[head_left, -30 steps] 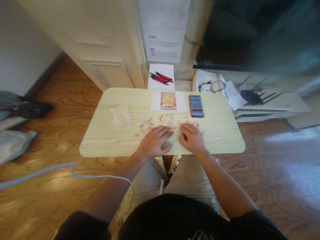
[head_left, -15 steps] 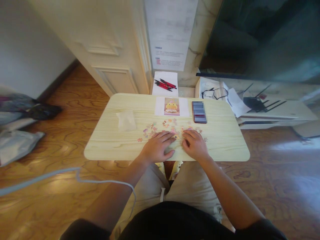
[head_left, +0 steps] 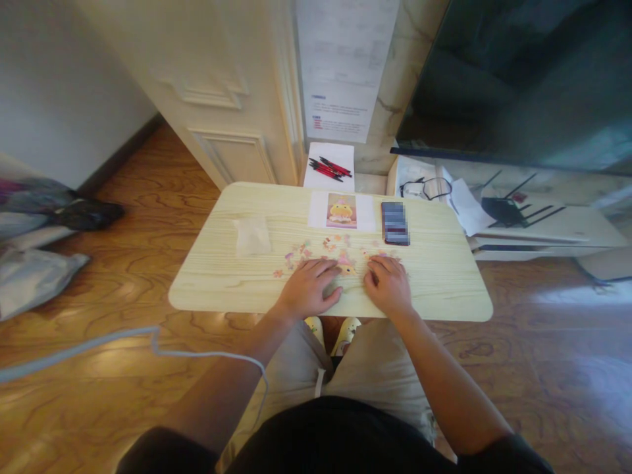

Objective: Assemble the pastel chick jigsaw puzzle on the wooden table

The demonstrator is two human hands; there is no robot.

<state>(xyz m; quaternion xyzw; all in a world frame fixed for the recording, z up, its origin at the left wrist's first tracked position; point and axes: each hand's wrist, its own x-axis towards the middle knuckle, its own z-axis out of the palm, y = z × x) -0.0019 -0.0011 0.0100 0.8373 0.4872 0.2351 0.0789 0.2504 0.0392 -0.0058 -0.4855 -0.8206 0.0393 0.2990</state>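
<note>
My left hand (head_left: pixel 310 288) lies open over the small light-wood table (head_left: pixel 217 283), fingers stretched and thumb apart. Its fingertips touch the left side of a small joined patch of jigsaw puzzle (head_left: pixel 348 269), yellow with a dark eye. To the right of that patch, my right hand (head_left: pixel 389 284) has its fingers curled together and the thumb bent in. Whatever lies under those fingertips is too small to make out. Loose jigsaw pieces (head_left: pixel 336 242) in pink, orange and purple are scattered beyond and around both hands. Behind them lies a picture sheet (head_left: pixel 342 212) showing a yellow character.
A phone (head_left: pixel 395 224) lies at the back right of the table, and a translucent bag (head_left: pixel 253 237) at the left. Red and black pens (head_left: pixel 330 169) rest on a white surface behind. A router (head_left: pixel 503 210) stands on the right-hand cabinet. A pale cable (head_left: pixel 212 354) crosses my left forearm.
My left hand has drawn slightly left, showing more of the yellow patch. My right hand has shifted slightly right, away from the patch. The view has tilted a little.
</note>
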